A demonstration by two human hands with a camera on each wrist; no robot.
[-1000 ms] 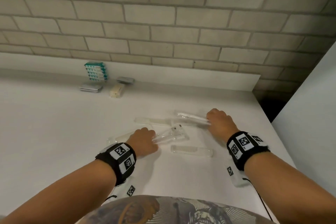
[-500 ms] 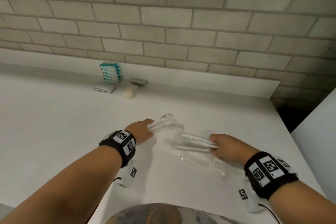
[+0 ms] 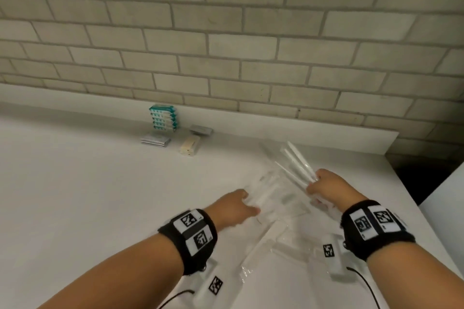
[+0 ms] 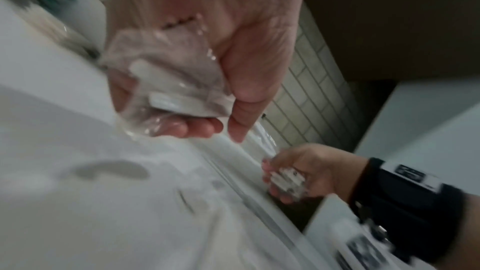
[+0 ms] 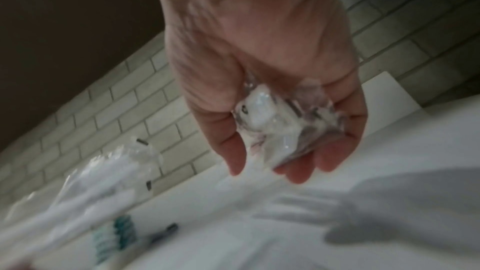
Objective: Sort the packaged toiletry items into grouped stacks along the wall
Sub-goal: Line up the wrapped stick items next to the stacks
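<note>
Both hands grip bunches: left hand (image 3: 232, 208) and right hand (image 3: 326, 187) clutch wrapped toothbrushes (image 3: 297, 162), gathering one stack for the far wall (image 3: 226, 32).

Near the wall, left of centre in the head view, one stack of teal-and-white packs (image 3: 163, 118) stood five high. Just below it lay one low stack of grey flat packets (image 3: 154, 140), count unclear, one cream bundle (image 3: 190, 145) and one single grey packet (image 3: 200, 130). Clear-wrapped toothbrushes were blurred: about three in the right-hand bunch (image 3: 296, 162), two ends showing in the left-hand bunch (image 4: 168, 91), a few more loose on the desk (image 3: 75, 195).
</note>
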